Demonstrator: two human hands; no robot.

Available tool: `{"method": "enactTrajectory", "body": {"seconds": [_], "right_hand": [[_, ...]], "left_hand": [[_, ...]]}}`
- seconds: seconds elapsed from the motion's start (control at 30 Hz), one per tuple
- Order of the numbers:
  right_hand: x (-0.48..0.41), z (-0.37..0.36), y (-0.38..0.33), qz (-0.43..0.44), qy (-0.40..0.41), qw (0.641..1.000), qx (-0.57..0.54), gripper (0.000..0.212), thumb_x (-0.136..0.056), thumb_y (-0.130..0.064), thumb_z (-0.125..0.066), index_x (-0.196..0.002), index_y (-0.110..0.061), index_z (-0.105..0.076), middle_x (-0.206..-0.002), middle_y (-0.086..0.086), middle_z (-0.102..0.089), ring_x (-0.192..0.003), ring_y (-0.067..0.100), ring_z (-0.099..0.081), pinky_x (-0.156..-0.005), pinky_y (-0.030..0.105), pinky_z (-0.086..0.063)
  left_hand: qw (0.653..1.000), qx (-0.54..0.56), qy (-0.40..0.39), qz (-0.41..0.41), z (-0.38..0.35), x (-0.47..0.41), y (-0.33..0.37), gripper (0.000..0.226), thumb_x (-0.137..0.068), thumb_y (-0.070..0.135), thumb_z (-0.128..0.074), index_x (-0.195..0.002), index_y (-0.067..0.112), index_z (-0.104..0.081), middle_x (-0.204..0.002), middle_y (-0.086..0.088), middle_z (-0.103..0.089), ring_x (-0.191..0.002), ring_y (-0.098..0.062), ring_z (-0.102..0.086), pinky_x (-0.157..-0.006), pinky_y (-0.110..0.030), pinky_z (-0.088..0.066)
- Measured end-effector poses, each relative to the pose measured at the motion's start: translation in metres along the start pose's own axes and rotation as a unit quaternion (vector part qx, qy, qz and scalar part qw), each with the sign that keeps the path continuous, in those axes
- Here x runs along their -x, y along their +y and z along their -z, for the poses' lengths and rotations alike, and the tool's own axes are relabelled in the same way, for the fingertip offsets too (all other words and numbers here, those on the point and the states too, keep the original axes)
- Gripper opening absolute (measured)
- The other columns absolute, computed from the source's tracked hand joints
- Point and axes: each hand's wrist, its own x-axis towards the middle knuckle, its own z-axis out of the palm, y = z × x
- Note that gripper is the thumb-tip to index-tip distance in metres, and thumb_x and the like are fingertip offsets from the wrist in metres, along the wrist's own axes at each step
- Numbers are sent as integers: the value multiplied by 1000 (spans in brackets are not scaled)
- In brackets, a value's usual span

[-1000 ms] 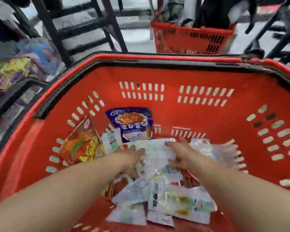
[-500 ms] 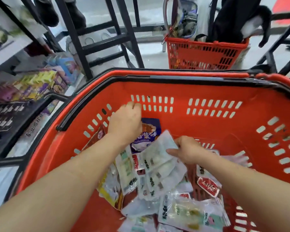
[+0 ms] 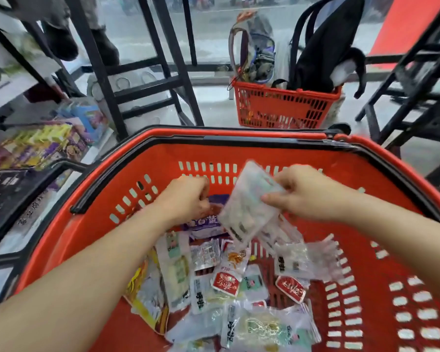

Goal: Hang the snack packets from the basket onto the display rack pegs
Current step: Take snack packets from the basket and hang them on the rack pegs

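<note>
The right hand (image 3: pixel 300 196) pinched a clear snack packet (image 3: pixel 247 212) by its right side between thumb and curled fingers, holding it tilted above the pile of packets (image 3: pixel 229 288) that lay on the floor of the red basket (image 3: pixel 239 135). The left hand (image 3: pixel 186 196) hovered with its fingers curled under just above a purple packet (image 3: pixel 203 226) near the basket's far wall, and whether it gripped anything could not be told. Beyond, 1 other basket (image 3: pixel 282 110), also red, stood on the floor with a black backpack (image 3: pixel 325 54) in it, well apart from the near one.
</note>
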Motion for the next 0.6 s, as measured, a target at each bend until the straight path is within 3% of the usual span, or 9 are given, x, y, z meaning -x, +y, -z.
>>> {"method": "enactTrajectory", "body": {"seconds": [0.1, 0.2, 0.27, 0.3, 0.37, 0.47, 0.5, 0.53, 0.6], "right_hand": [[11, 24, -4, -75, 29, 961, -264, 23, -93, -13, -62, -75, 0, -68, -63, 12, -70, -48, 14, -62, -44, 22, -49], [15, 25, -9, -145, 58, 884, -441, 16, -93, -2, -56, -80, 0, -64, -72, 15, -68, -46, 11, -64, -41, 17, -47], [16, 18, -20, -164, 74, 842, -508, 10, -92, 3, -53, -89, 4, -62, -81, 19, -65, -49, 13, -65, -43, 19, -49], [17, 15, -27, -166, 81, 829, -527, 10, -92, 3, -52, -92, 5, -62, -83, 19, -64, -52, 14, -66, -44, 20, -51], [17, 10, -41, -154, 92, 818, -546, 11, -91, 4, -51, -87, 4, -62, -81, 20, -64, -57, 17, -66, -48, 23, -55], [20, 7, -58, -133, 106, 800, -576, 10, -90, 4, -49, -84, 3, -57, -76, 20, -61, -62, 24, -66, -52, 28, -59], [22, 8, -63, -127, 102, 789, -592, 9, -90, 4, -48, -86, 4, -56, -76, 21, -60, -63, 26, -66, -52, 28, -59], [24, 8, -67, -121, 95, 777, -610, 8, -90, 4, -48, -87, 4, -55, -76, 21, -60, -63, 27, -67, -53, 29, -59], [30, 10, -76, -110, 70, 761, -635, 11, -91, 2, -49, -82, 4, -55, -75, 21, -61, -65, 31, -69, -57, 32, -61]], "left_hand": [[998, 54, 36, 5, 37, 14, 9, 25, -88, 12, -54, -100, 32, -43, -79, 2, -61, -67, -20, -57, -59, -36, -47], [995, -31, 87, -45, 74, 40, 33, 37, -93, 11, -45, -116, 40, -48, -91, 6, -58, -78, -20, -58, -64, -35, -47], [987, -97, 83, -94, 80, 58, 57, 33, -94, 24, -41, -118, 40, -57, -102, 8, -54, -89, -20, -58, -71, -34, -49], [986, -103, 63, -114, 80, 67, 68, 36, -93, 32, -33, -117, 35, -60, -104, 8, -54, -91, -18, -57, -75, -34, -51], [994, 1, -26, -108, 86, 84, 82, 46, -87, 41, -27, -116, 26, -59, -108, 9, -49, -93, -12, -54, -81, -36, -48], [969, 172, -174, -44, 98, 98, 88, 46, -82, 43, -56, -123, 34, -39, -109, 14, -34, -86, -6, -51, -73, -30, -47], [970, 182, -158, -21, 95, 101, 89, 50, -78, 46, -60, -121, 35, -38, -109, 14, -34, -87, -5, -51, -73, -29, -48], [982, 168, -86, -13, 88, 102, 90, 43, -76, 50, -60, -112, 35, -43, -106, 15, -37, -88, -5, -51, -72, -28, -47], [985, 122, 120, -17, 75, 97, 91, 8, -79, 40, -55, -81, 32, -53, -88, 12, -47, -79, -12, -54, -64, -32, -44]]}}
